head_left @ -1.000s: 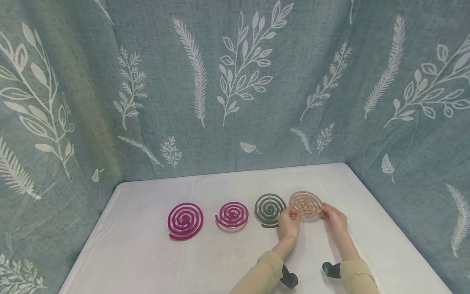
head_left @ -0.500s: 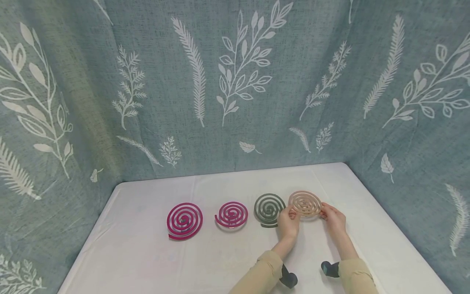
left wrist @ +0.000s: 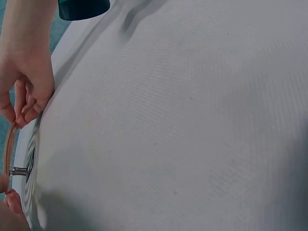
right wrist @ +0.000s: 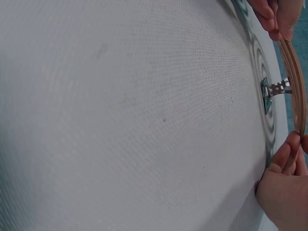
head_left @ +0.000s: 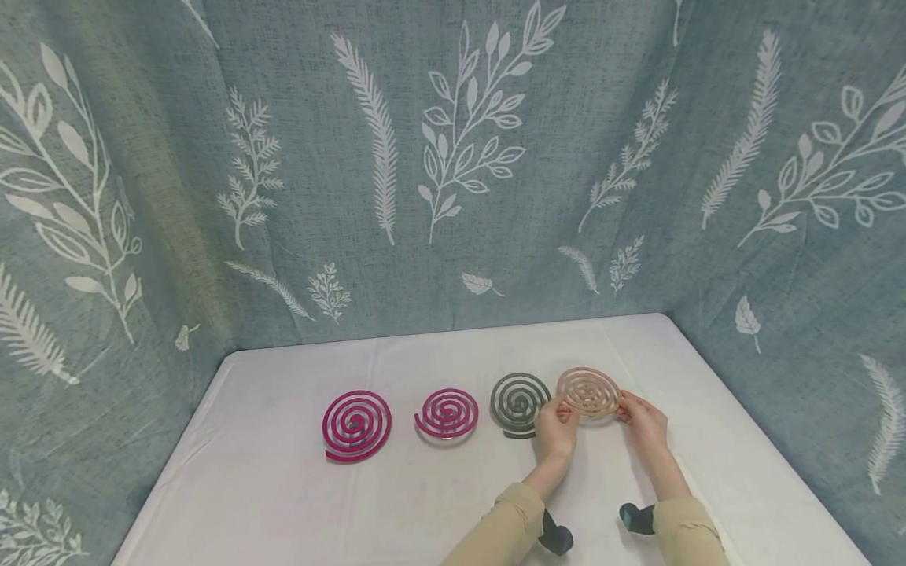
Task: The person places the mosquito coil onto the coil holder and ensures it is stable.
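In the head view both hands are at a tan mosquito coil [head_left: 589, 393] at the right of the row. My left hand [head_left: 556, 432] pinches its near left edge between thumb and fingers. At the right edge my right hand [head_left: 647, 424] pinches the rim. The right wrist view shows the coil [right wrist: 298, 91] edge-on, raised above the white cloth, with a small metal stand [right wrist: 278, 88] reaching up to its underside. A green coil [head_left: 520, 404] lies just left of the tan one, its right edge partly hidden by my left hand.
Farther left are a smaller magenta coil [head_left: 448, 412] and a larger magenta coil [head_left: 357, 423]. The white-covered table [head_left: 255, 487] is bordered by a blue-green leaf-patterned curtain [head_left: 311, 196] at the back and sides. Dark wrist devices [head_left: 557, 536] hang below both cuffs.
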The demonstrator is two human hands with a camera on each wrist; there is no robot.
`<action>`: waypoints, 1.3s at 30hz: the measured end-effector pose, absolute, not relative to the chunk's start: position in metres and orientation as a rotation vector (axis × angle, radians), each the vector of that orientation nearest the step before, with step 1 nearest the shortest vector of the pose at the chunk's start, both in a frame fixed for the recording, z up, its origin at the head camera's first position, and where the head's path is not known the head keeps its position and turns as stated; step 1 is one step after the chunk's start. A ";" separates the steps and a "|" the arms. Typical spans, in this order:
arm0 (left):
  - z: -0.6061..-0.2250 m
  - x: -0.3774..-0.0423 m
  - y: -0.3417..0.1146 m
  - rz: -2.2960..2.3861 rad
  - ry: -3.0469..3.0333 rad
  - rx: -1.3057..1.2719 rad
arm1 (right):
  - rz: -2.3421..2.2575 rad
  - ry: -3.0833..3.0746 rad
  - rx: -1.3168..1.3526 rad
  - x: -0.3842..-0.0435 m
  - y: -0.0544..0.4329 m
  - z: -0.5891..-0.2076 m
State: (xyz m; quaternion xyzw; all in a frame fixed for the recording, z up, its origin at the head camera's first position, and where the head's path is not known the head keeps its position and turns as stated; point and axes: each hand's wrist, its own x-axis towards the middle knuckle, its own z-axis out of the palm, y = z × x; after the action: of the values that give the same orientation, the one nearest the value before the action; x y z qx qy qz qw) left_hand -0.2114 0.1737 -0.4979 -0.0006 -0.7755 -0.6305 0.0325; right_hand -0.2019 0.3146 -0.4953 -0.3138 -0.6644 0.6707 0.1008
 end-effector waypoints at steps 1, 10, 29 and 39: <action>-0.498 -0.211 0.174 -1.928 -2.389 -0.009 | 1.982 -1.962 -0.929 -0.202 0.315 -0.495; -0.498 -0.210 0.173 -1.930 -2.385 -0.006 | 1.965 -1.965 -0.944 -0.203 0.315 -0.496; -0.498 -0.210 0.170 -1.980 -2.406 -0.037 | 1.877 -2.108 -0.965 -0.203 0.313 -0.499; -0.500 -0.209 0.170 -1.975 -2.387 -0.052 | 1.859 -2.092 -0.975 -0.203 0.314 -0.503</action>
State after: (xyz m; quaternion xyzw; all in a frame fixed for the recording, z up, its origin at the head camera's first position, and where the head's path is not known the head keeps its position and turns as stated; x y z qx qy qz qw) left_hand -0.2087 0.1696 -0.5001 -0.0167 -0.7702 -0.6372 0.0215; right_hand -0.2033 0.3136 -0.5028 -0.3276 -0.7032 0.6247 0.0890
